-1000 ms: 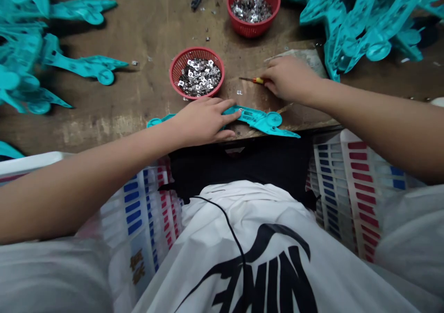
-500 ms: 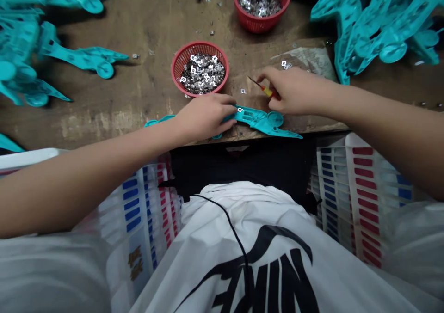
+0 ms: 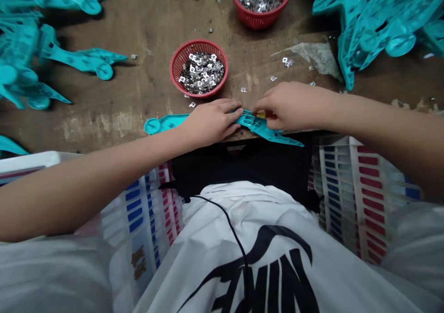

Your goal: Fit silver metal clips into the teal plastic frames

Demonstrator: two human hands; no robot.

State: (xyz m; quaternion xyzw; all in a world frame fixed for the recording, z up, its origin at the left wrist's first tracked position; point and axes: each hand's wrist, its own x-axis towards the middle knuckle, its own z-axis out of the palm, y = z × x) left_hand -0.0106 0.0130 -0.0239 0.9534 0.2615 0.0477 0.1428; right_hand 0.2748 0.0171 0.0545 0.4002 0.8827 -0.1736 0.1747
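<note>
A long teal plastic part point(image 3: 169, 120) with a round disc at its left end lies along the table's near edge. My left hand point(image 3: 212, 121) is closed over its middle, fingers gripping it from above. My right hand point(image 3: 290, 105) is closed around a small screwdriver-like tool with a yellow and red handle point(image 3: 261, 114), held low over the right half of the part. The fingers hide most of the tool, and its tip cannot be made out. Just beyond my left hand stands a red basket point(image 3: 176, 82) filled with small metal clips point(image 3: 203, 72).
A second red basket of metal pieces point(image 3: 260, 21) stands farther back. Teal parts are piled at the left point(image 3: 21, 40) and right point(image 3: 378, 26). Loose clips point(image 3: 287, 62) lie about the wooden table point(image 3: 138, 86). Plastic crates point(image 3: 354, 197) flank my lap.
My right hand has come down and left with the tool onto the teal part. The clip seen on the part beside my left fingers no longer shows. My left hand keeps its hold.
</note>
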